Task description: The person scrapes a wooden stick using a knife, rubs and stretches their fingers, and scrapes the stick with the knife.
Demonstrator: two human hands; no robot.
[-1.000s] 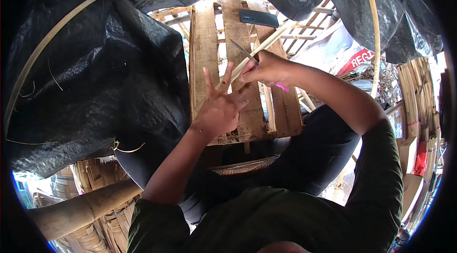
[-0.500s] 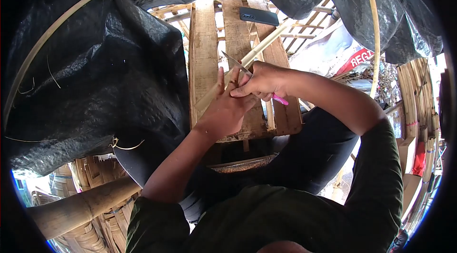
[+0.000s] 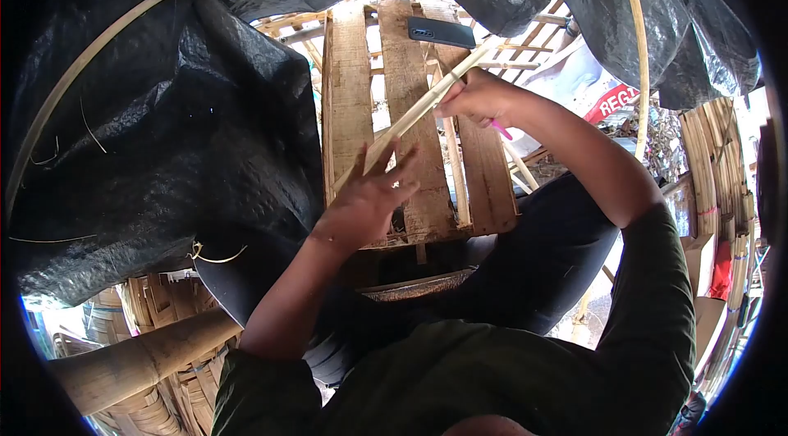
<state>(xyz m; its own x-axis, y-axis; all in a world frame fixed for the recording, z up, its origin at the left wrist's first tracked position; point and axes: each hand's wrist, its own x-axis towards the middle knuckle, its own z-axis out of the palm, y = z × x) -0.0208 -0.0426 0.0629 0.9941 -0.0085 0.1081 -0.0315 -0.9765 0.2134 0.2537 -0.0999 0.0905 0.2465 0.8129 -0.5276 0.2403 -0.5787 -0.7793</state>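
A pale bamboo strip (image 3: pixel 416 112) lies slanted across the wooden planks, its far end toward the upper right. My left hand (image 3: pixel 369 202) is open over the strip's lower end, fingers spread; whether they touch it I cannot tell. My right hand (image 3: pixel 480 100) is closed around a knife with a pink handle (image 3: pixel 501 130), whose end sticks out below the palm. That hand is beside the upper half of the strip, its fingertips at the strip's edge. The blade is hard to make out against the strip and planks.
Wooden planks (image 3: pixel 348 83) form a bench between my legs. A dark phone (image 3: pixel 442 31) rests near their far end. Black plastic sheeting (image 3: pixel 180 124) hangs at left and overhead. A thick bamboo pole (image 3: pixel 148 354) is at lower left, and bundled bamboo strips (image 3: pixel 712 165) stand at right.
My hands have come apart. The right hand moved up and right along the strip with the knife; the left drew back toward me and spread its fingers.
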